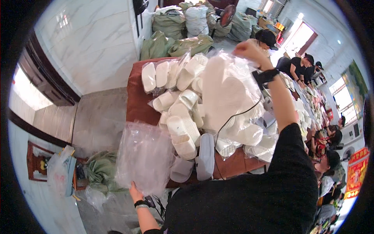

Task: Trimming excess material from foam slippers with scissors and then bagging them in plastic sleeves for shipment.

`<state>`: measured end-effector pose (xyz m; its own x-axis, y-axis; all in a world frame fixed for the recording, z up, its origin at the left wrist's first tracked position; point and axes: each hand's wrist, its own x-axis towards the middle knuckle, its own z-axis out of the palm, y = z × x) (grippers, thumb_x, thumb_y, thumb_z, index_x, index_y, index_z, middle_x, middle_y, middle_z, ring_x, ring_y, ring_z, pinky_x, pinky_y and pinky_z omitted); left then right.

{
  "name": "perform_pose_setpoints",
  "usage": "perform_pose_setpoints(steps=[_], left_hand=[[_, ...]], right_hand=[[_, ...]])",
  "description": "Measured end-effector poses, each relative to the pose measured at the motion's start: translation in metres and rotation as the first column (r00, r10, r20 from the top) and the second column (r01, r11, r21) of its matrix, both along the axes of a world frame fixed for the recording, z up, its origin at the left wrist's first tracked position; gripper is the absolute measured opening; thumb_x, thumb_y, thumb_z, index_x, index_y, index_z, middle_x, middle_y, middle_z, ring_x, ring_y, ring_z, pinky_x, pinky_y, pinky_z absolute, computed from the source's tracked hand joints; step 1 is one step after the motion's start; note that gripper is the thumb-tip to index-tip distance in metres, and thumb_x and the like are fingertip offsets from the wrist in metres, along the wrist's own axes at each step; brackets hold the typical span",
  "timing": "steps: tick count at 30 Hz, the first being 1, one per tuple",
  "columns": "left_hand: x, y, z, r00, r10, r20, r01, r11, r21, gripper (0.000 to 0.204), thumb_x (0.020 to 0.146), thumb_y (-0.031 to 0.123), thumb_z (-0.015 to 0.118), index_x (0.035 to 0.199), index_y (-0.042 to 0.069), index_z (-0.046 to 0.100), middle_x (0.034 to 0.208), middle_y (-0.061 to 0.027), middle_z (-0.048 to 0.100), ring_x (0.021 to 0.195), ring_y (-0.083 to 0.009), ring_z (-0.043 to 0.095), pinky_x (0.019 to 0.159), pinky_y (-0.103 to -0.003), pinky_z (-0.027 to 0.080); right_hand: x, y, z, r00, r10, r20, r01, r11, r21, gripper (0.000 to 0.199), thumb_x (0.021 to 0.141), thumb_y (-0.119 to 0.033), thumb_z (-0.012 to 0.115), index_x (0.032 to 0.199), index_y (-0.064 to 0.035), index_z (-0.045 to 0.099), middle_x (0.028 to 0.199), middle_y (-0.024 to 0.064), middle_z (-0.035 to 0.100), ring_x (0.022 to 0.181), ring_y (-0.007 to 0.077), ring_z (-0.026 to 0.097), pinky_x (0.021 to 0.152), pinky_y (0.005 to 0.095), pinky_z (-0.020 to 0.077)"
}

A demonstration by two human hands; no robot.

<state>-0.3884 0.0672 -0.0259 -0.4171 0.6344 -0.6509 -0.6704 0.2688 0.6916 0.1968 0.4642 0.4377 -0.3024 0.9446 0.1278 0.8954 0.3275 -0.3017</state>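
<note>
So the right hand point(249, 50) was up high with its fingers pinched tight on the top edge of a clear plastic bag holding white foam slippers point(226, 93); looked like one pair inside, though the plastic blurred it enough that I couldn't swear to the count. The bag hung straight down below those fingers, over the pile.

The left hand point(135, 192) was down low, fingers closed on the bottom edge of a stack of empty clear plastic bags point(144, 156). The stack rose up from that grip, and there were too many thin sheets to count.

Between the two hands sat the brown bench point(136, 97), heaped with loose white foam slippers point(183, 128), a dozen or more, too jumbled to count exactly. Two grey slippers point(196, 162) lay at the near edge, just right of the left hand's stack. Further off, beyond the right hand, at least four other people in dark shirts point(300, 66) sat along a long table, and stuffed green sacks point(169, 25) stood past the bench.
</note>
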Motion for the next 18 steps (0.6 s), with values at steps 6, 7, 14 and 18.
perform_pose_setpoints(steps=[6,7,14,18], left_hand=[[-0.002,0.004,-0.023,1.0,-0.002,0.017,0.001,0.999,0.039,0.046,0.089,0.025,0.057,0.125,-0.001,0.044,0.119,-0.0152,0.054,0.103,-0.0299,0.055,0.087,-0.044,0.046],[0.006,0.01,-0.016,1.0,0.005,0.027,-0.005,1.0,0.03,0.046,0.089,0.025,0.057,0.125,-0.001,0.044,0.119,-0.0152,0.054,0.103,-0.0299,0.055,0.087,-0.044,0.046],[0.016,0.016,0.015,0.946,-0.224,-0.234,0.231,0.973,0.004,0.042,0.09,0.03,0.052,0.119,-0.001,0.05,0.117,-0.0119,0.056,0.1,-0.0271,0.057,0.083,-0.041,0.048],[0.002,0.015,-0.008,0.946,0.063,0.318,-0.089,0.993,0.071,0.041,0.09,0.032,0.05,0.118,0.001,0.052,0.118,-0.0118,0.056,0.104,-0.0264,0.056,0.088,-0.04,0.045]], right_hand=[[0.021,0.002,0.098,0.977,0.028,-0.212,0.079,0.874,0.48,0.021,0.086,-0.019,0.059,0.098,-0.0051,0.068,0.085,0.0046,0.069,0.077,0.0082,0.059,0.072,0.0242,0.0466],[0.005,-0.016,0.116,0.903,0.153,-0.401,0.093,0.843,0.531,0.019,0.088,-0.019,0.058,0.099,-0.0067,0.069,0.087,0.0023,0.069,0.079,0.0075,0.059,0.072,0.022,0.046],[-0.24,-0.108,0.005,0.694,0.672,-0.258,-0.557,0.728,0.4,0.013,0.082,-0.011,0.063,0.095,-0.0091,0.065,0.102,0.0021,0.064,0.102,0.0176,0.059,0.083,0.0291,0.0451],[-0.373,-0.176,-0.177,0.575,0.815,-0.072,-0.775,0.571,0.27,0.006,0.08,-0.023,0.06,0.084,-0.024,0.064,0.128,-0.0014,0.052,0.127,0.021,0.039,0.103,0.0656,0.0136]])
